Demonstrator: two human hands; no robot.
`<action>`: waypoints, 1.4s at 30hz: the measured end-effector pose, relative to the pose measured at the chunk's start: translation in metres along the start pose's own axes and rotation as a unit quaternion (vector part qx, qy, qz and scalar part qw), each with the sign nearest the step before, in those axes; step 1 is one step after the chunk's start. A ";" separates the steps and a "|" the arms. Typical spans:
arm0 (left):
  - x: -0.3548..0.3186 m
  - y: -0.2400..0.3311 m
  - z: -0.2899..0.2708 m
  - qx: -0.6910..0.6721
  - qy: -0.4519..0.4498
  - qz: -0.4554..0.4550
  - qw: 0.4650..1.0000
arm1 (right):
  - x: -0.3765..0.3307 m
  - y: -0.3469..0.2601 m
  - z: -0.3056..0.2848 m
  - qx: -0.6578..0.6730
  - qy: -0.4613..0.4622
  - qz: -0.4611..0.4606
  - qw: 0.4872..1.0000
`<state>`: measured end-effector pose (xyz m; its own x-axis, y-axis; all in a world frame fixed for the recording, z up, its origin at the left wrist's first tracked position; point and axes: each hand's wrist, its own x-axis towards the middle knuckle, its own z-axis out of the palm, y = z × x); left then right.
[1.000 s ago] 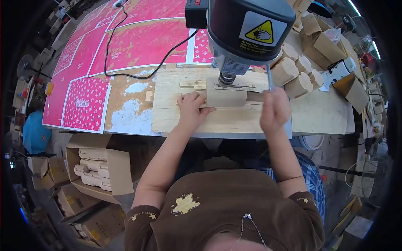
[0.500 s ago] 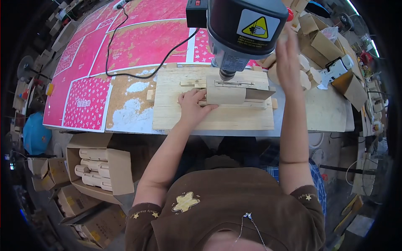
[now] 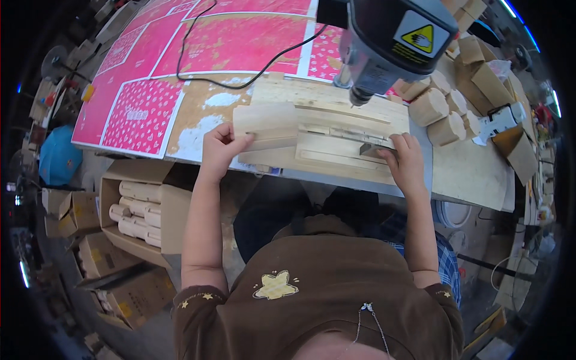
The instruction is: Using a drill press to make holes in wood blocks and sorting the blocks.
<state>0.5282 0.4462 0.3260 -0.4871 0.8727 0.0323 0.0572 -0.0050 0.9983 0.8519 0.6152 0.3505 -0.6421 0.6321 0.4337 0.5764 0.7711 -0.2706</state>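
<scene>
My left hand (image 3: 221, 150) grips the near left corner of a pale wooden block (image 3: 266, 123), thumb on top. The block is at the left end of a wooden jig board (image 3: 336, 165) with raised rails. At the right end of the rails, my right hand (image 3: 409, 163) pinches a thin dark flat plate (image 3: 371, 149) between thumb and fingers. Above the rails is the drill press head (image 3: 396, 42), its chuck (image 3: 360, 96) pointing down with a short bit, apart from the block.
Several round-ended wooden blocks (image 3: 431, 108) are stacked right of the drill press. A carton (image 3: 171, 225) of wooden pieces stands below the table's left edge. A black cable (image 3: 240, 86) crosses the pink sheeting (image 3: 246, 45). White dust lies left of the board.
The wooden block has come out from under the chuck to the left in my left hand. My right hand has come down from beside the drill head onto the dark plate. The view has shifted.
</scene>
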 end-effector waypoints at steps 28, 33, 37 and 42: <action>0.005 -0.013 0.119 0.157 -0.078 0.138 0.975 | 0.026 0.022 0.018 -0.010 0.028 0.028 0.999; 0.033 -0.045 0.110 0.357 0.030 0.263 0.896 | 0.038 0.013 0.029 -0.013 0.027 0.014 0.999; 0.041 -0.045 0.089 0.340 0.016 0.243 0.908 | 0.042 0.006 0.031 0.119 0.036 0.025 0.992; 0.040 -0.042 0.082 0.353 -0.038 0.226 0.907 | 0.063 0.014 -0.005 0.410 0.208 0.074 0.885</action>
<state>0.5777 0.5213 0.2814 -0.2149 0.8903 0.4016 0.7938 -0.0803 0.6029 0.8224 0.6652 0.3783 -0.2499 0.7797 0.5741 -0.0320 0.5860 -0.8097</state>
